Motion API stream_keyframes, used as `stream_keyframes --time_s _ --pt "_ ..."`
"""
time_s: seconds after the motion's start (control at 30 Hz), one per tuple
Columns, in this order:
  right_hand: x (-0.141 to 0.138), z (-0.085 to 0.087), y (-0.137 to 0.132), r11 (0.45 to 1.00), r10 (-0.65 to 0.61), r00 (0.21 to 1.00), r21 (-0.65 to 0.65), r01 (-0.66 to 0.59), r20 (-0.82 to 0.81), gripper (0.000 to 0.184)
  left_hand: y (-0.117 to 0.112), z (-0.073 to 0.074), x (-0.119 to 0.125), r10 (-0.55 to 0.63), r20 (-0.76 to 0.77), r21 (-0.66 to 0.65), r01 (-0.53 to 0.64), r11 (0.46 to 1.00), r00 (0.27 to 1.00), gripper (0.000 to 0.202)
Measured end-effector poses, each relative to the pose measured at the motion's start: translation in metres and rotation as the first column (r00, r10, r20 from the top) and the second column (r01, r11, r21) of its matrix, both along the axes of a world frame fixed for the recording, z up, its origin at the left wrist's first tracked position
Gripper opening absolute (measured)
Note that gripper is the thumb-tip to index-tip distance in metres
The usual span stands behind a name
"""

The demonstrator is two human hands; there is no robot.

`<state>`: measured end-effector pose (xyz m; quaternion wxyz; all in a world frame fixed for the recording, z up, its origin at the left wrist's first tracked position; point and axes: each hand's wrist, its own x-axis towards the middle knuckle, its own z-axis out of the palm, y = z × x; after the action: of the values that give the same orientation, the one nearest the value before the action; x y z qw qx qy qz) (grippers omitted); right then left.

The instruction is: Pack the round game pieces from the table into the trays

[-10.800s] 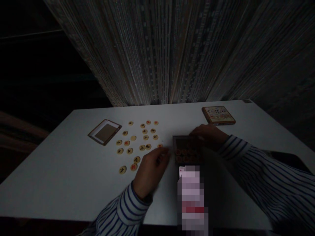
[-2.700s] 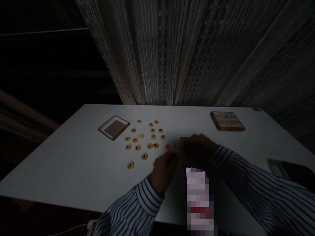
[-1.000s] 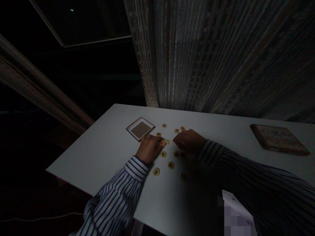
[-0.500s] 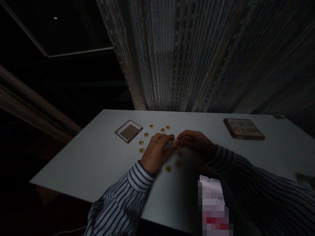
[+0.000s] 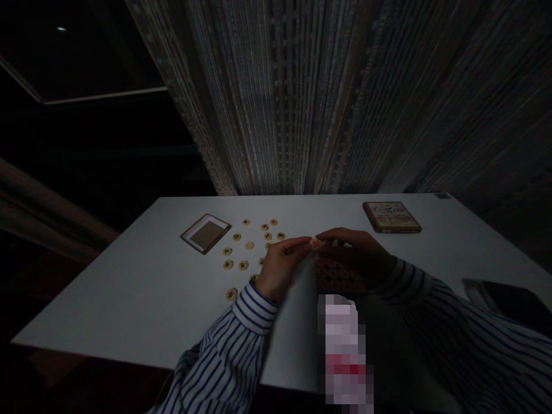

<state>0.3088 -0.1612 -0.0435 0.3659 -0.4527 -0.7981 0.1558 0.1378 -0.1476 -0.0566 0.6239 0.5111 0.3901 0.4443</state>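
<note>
A round Chinese chess piece (image 5: 316, 244) with a red character is raised above the table between my hands. My left hand (image 5: 283, 261) pinches its left edge with fingers and thumb. On the other side, my right hand (image 5: 360, 253) has its closed fingertips on the same piece. Under the right hand, in shadow, several red-marked pieces (image 5: 334, 276) stand in close rows. Left of my hands, several loose black-marked pieces (image 5: 228, 264) lie scattered, along with a blank-faced piece (image 5: 249, 245) and a red one (image 5: 274, 222). My left hand and sleeve hide part of this group.
An open shallow box part (image 5: 186, 235) lies at the table's left. A flat box with a printed lid (image 5: 392, 217) rests at the back right. A dark flat object (image 5: 513, 302) is at the right. A pixelated pale object (image 5: 342, 345) stands near the front edge. Curtains (image 5: 293, 115) hang behind the white table (image 5: 129, 287).
My view has shifted, so the table appears further left. My hands have drawn slightly apart and the red-marked piece between them now shows clearly. More loose pieces and the close rows are uncovered.
</note>
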Motion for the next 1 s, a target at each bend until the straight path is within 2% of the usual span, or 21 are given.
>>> stream_keyframes --time_s 0.07,0.13,0.23,0.3,0.37,0.5,0.7,0.87,1.0 --pt "0.005 -0.001 0.002 0.993 -0.014 0.993 0.115 0.000 0.118 0.029 0.000 -0.002 0.006 -0.012 -0.025 -0.016 0.012 1.000 1.000 0.019" --pt "0.008 -0.006 0.005 0.989 -0.015 0.968 0.146 -0.022 0.250 0.028 0.001 -0.006 0.010 -0.019 -0.066 -0.010 0.018 1.000 0.998 0.018" --pt "0.014 -0.020 0.012 0.998 -0.048 0.901 0.058 0.026 0.431 0.029 0.003 -0.019 0.011 0.060 -0.161 0.058 -0.052 0.997 0.985 0.018" --pt "0.018 -0.032 0.018 0.989 -0.110 0.848 -0.031 0.147 0.519 0.029 0.002 -0.028 0.009 0.121 -0.247 0.111 -0.096 0.989 0.961 0.020" --pt "0.020 -0.043 0.024 0.965 -0.135 0.801 -0.105 0.239 0.583 0.029 -0.002 -0.036 0.006 0.128 -0.353 0.160 -0.075 0.984 0.927 0.022" --pt "0.020 -0.054 0.031 0.947 -0.096 0.758 -0.174 0.268 0.645 0.034 -0.015 -0.047 0.000 0.115 -0.532 0.245 0.022 0.969 0.839 0.024" --pt "0.015 -0.052 0.034 0.955 -0.020 0.703 -0.194 0.223 0.710 0.033 -0.031 -0.050 -0.001 0.136 -0.683 0.296 0.102 0.950 0.717 0.025" --pt "0.012 -0.050 0.031 0.954 -0.029 0.673 -0.180 0.239 0.740 0.031 -0.037 -0.050 -0.001 0.131 -0.700 0.339 0.165 0.926 0.703 0.023" --pt "0.009 -0.049 0.029 0.942 -0.035 0.645 -0.191 0.277 0.764 0.034 -0.038 -0.051 -0.001 0.140 -0.704 0.348 0.166 0.923 0.696 0.021"
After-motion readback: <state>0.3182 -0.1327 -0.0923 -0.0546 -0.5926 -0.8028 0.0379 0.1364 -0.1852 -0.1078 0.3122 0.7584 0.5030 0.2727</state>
